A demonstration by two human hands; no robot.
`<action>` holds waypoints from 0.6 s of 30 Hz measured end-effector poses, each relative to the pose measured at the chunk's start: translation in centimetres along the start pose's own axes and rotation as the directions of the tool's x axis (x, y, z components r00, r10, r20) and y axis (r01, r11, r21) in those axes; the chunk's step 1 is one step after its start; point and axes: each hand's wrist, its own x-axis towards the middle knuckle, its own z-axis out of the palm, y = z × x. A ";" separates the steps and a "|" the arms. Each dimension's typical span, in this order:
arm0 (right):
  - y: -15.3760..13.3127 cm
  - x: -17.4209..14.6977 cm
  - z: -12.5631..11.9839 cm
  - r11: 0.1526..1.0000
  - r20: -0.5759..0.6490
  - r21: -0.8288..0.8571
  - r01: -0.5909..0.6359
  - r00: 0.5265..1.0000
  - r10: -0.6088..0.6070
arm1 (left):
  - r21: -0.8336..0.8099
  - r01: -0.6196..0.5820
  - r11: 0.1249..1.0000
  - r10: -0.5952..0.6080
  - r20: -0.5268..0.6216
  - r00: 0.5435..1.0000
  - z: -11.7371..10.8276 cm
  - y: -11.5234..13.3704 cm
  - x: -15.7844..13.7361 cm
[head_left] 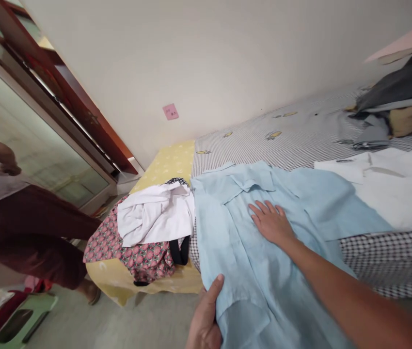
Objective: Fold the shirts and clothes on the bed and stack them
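Note:
A light blue collared shirt lies spread over the bed's edge, its collar toward the wall and its lower part hanging toward me. My left hand grips the shirt's near left edge, thumb on top and the other fingers partly hidden beneath. Flat on the shirt's front, below the collar, rests my right hand with its fingers apart. To the right, a white garment touches the blue sleeve. On the left, a crumpled white garment sits on a pink floral cloth.
The bed has a checked sheet and a yellow cover. Dark and brown clothes are heaped at the far right. A person in dark trousers stands at left, near a green stool and a sliding door.

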 end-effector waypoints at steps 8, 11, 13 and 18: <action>-0.3 0.2 0.1 0.999 -0.016 0.049 -0.009 1.000 0.010 | 0.053 0.004 0.999 -0.007 0.068 0.998 1.5 3.3 -0.4; -0.4 0.3 0.1 0.999 0.000 0.042 -0.019 1.000 0.019 | 0.071 -0.001 0.998 -0.002 0.053 0.999 2.1 4.1 -0.8; -0.5 0.4 0.0 0.999 0.017 0.023 -0.027 1.000 0.026 | 0.087 -0.076 0.993 0.068 0.088 0.994 2.3 4.4 -1.2; -0.5 0.4 -0.3 0.999 0.060 -0.012 -0.045 0.997 0.045 | 0.143 -0.230 0.963 0.207 0.159 0.965 1.1 4.1 -0.2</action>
